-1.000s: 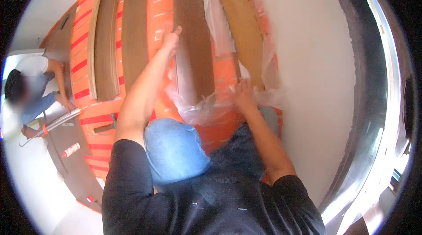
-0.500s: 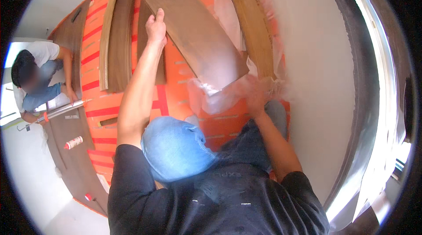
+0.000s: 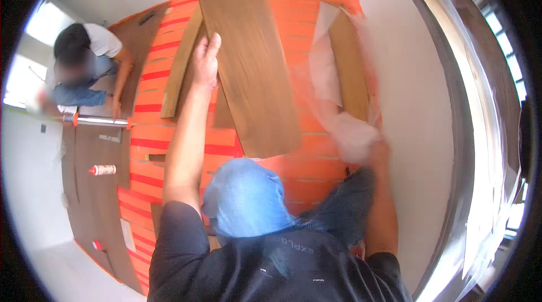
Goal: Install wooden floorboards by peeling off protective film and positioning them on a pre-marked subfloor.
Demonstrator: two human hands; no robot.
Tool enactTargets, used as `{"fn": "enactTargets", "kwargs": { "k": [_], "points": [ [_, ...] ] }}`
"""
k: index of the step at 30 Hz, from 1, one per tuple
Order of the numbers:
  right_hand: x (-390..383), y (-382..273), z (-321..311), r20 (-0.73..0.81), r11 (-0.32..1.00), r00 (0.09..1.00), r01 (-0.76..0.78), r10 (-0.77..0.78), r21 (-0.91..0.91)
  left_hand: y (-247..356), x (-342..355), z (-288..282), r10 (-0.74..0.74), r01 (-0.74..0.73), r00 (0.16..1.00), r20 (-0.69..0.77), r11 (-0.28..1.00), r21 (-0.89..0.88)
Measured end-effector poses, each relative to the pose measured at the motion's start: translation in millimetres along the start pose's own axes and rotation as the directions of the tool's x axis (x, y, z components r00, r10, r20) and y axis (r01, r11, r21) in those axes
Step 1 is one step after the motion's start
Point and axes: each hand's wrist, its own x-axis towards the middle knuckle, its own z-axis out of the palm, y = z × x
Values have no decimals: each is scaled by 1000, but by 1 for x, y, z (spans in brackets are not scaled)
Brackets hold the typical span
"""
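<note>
A long brown wood floor plank (image 3: 248,64) slants in front of me, its near end above my bent knee. My left hand (image 3: 206,62) grips its left edge, thumb on top, with the other fingers hidden beneath. Off to the right, my right hand (image 3: 379,154) is blurred by motion. It is closed on a crumpled, whitish translucent plastic sheet (image 3: 354,135). That sheet trails up beside another plank (image 3: 350,56) lying near the right wall.
Orange underlayment (image 3: 307,36) with red stripes covers the floor. More planks (image 3: 182,70) lie left of mine. A co-worker (image 3: 84,64) crouches at the left, holding a caulking gun (image 3: 101,121). A sealant bottle (image 3: 103,170) lies on laid flooring (image 3: 93,200). White wall (image 3: 412,87) at right.
The plastic sheet has come away from the plank's near end and moved right with my right hand. The plank has swung more upright in view, still in my left hand. My view has shifted.
</note>
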Motion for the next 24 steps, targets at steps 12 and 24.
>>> {"fn": "enactTargets", "kwargs": {
  "k": [12, 24],
  "points": [
    [-31, -75, -88, -395, 749, 918, 240, 31, 617, -1, -102, -79, 106, 24, 975, -195, 823, 568],
    [-37, -365, -125, 101, 176, 891, -23, -443, 984, -47, -150, -53, 286, -225, 954, -93, 884, 410]
  ]
}}
